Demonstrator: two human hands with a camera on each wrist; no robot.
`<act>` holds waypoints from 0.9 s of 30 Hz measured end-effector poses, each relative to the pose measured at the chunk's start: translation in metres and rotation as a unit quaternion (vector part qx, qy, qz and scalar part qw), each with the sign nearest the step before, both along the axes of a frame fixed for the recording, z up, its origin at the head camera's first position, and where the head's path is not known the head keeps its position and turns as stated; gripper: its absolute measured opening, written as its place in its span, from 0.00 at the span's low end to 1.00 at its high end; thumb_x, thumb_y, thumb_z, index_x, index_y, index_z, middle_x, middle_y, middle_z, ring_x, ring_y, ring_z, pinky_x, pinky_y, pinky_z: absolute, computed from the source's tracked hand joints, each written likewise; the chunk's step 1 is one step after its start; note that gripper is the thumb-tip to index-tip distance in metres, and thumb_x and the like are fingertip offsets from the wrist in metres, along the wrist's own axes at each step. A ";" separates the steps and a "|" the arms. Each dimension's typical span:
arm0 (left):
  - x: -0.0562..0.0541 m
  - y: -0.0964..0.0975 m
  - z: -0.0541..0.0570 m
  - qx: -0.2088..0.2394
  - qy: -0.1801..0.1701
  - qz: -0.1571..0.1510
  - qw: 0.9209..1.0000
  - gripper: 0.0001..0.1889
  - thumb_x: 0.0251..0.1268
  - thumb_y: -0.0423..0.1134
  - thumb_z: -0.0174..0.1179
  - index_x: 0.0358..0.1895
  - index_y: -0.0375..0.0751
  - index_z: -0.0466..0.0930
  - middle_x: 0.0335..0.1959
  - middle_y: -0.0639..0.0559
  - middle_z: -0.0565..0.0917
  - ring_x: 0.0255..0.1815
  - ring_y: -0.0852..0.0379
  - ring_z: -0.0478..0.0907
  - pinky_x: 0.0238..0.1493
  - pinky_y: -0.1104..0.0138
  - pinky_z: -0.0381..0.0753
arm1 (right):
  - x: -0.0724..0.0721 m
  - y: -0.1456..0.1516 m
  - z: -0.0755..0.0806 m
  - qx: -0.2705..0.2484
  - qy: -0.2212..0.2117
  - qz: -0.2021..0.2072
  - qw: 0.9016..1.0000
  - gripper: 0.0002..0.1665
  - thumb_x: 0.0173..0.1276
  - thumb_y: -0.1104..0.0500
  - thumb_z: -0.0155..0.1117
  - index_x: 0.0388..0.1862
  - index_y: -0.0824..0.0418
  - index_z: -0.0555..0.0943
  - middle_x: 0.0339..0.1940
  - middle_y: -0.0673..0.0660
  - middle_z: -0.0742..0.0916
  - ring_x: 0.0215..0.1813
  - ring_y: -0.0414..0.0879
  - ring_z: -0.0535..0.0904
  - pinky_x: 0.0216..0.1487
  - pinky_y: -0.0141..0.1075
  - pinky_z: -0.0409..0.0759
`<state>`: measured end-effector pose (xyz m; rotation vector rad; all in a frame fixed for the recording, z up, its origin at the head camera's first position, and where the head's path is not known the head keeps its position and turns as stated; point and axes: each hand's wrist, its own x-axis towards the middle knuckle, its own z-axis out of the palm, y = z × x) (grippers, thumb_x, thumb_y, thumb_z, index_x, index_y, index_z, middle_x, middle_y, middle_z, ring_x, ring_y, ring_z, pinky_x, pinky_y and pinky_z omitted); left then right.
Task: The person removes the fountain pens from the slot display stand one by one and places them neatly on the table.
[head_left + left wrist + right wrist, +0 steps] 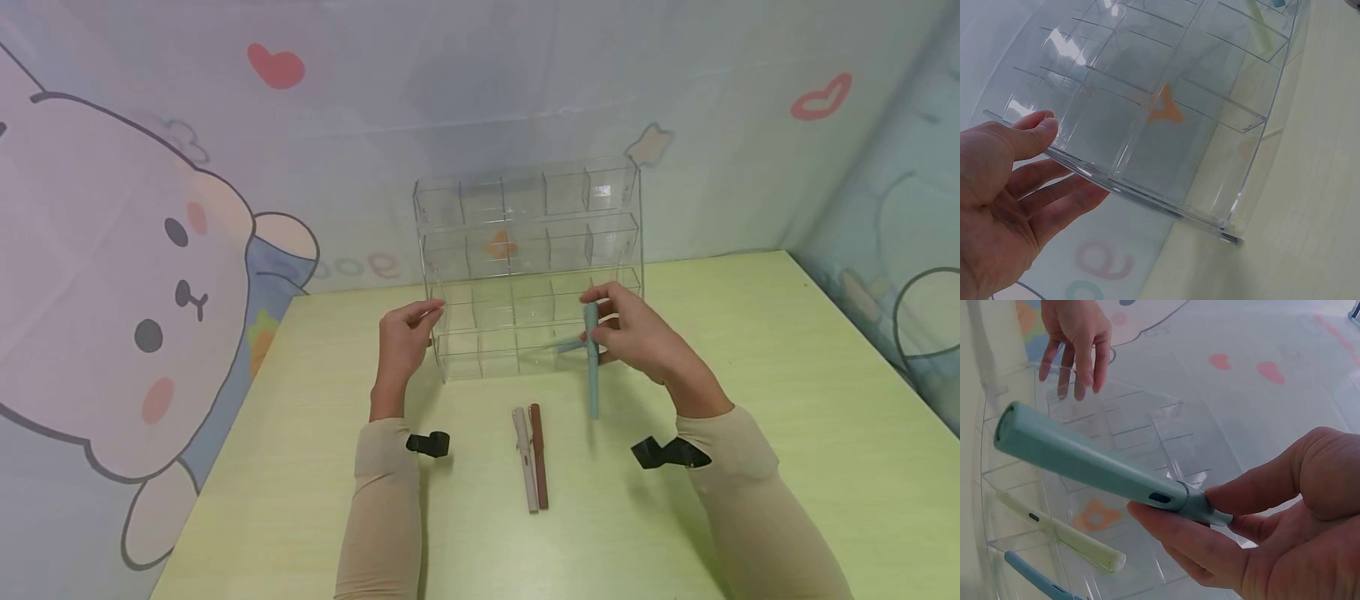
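Observation:
A clear tiered rack [487, 327] with small compartments stands on the table. My left hand [405, 337] grips its left side edge; the left wrist view has the thumb on one side of the panel and fingers on the other. Between the thumb and fingers of my right hand [630, 329] is a teal pen [1085, 456], held upright in front of the rack's lower right. A pale green pen [1057, 531] and a blue pen [1038, 575] lean in the lowest tier. On the table before the rack, a greyish-beige pen [526, 458] lies alongside a reddish-brown pen [539, 458].
The yellow-green table [750, 350] extends to both sides of the rack. Behind it hangs a printed cloth [360, 150] with a cartoon bear and hearts. Black wrist cameras [429, 444] are strapped to both sleeves.

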<state>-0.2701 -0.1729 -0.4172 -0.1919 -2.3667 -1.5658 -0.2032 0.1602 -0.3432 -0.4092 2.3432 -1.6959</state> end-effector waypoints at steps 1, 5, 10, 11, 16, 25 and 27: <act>0.000 0.000 0.000 -0.002 0.001 0.000 1.000 0.10 0.72 0.36 0.63 0.51 0.42 0.89 0.52 0.46 0.86 0.51 0.50 0.84 0.38 0.56 0.88 | 0.000 0.000 0.000 0.003 -0.002 0.000 1.000 0.25 0.77 0.71 0.46 0.70 0.70 0.59 0.57 0.70 0.71 0.56 0.66 0.77 0.48 0.50 0.85; -0.001 0.001 0.000 -0.007 0.004 -0.001 1.000 0.10 0.72 0.36 0.63 0.51 0.41 0.89 0.52 0.46 0.86 0.51 0.50 0.85 0.37 0.60 0.88 | 0.000 -0.001 0.001 0.017 -0.009 0.006 1.000 0.24 0.77 0.70 0.46 0.69 0.71 0.60 0.55 0.70 0.72 0.52 0.63 0.77 0.46 0.49 0.85; -0.001 0.001 0.000 -0.004 0.005 -0.005 1.000 0.10 0.72 0.36 0.63 0.51 0.41 0.89 0.52 0.46 0.86 0.51 0.50 0.84 0.37 0.61 0.88 | 0.000 -0.001 -0.002 0.029 -0.020 0.026 0.999 0.22 0.77 0.70 0.47 0.67 0.71 0.61 0.55 0.72 0.72 0.51 0.60 0.78 0.45 0.49 0.86; 0.000 0.001 0.000 -0.003 0.004 -0.005 1.000 0.10 0.72 0.36 0.63 0.51 0.41 0.89 0.52 0.46 0.86 0.51 0.50 0.84 0.37 0.61 0.88 | 0.000 -0.001 -0.003 0.034 -0.023 0.030 0.999 0.21 0.77 0.70 0.47 0.66 0.71 0.61 0.55 0.72 0.72 0.51 0.60 0.78 0.45 0.48 0.86; -0.001 0.002 -0.001 0.001 0.002 -0.004 1.000 0.10 0.72 0.37 0.63 0.51 0.42 0.89 0.53 0.47 0.86 0.51 0.50 0.84 0.36 0.62 0.88 | 0.000 -0.001 -0.006 0.065 -0.044 0.058 0.995 0.20 0.77 0.71 0.47 0.66 0.70 0.62 0.54 0.71 0.73 0.54 0.63 0.77 0.44 0.47 0.86; -0.001 0.003 0.000 0.000 0.006 -0.003 1.000 0.10 0.72 0.36 0.63 0.51 0.41 0.89 0.53 0.46 0.86 0.51 0.49 0.84 0.35 0.63 0.87 | 0.000 -0.004 -0.013 0.079 -0.076 0.121 0.987 0.22 0.76 0.74 0.47 0.66 0.70 0.61 0.51 0.69 0.74 0.51 0.58 0.78 0.43 0.48 0.85; -0.001 0.003 0.000 0.001 0.005 -0.003 1.000 0.10 0.71 0.36 0.63 0.51 0.41 0.89 0.53 0.46 0.86 0.51 0.49 0.84 0.35 0.63 0.88 | -0.001 -0.004 -0.017 0.086 -0.082 0.144 0.982 0.22 0.76 0.74 0.47 0.66 0.69 0.62 0.49 0.68 0.75 0.50 0.56 0.79 0.42 0.47 0.85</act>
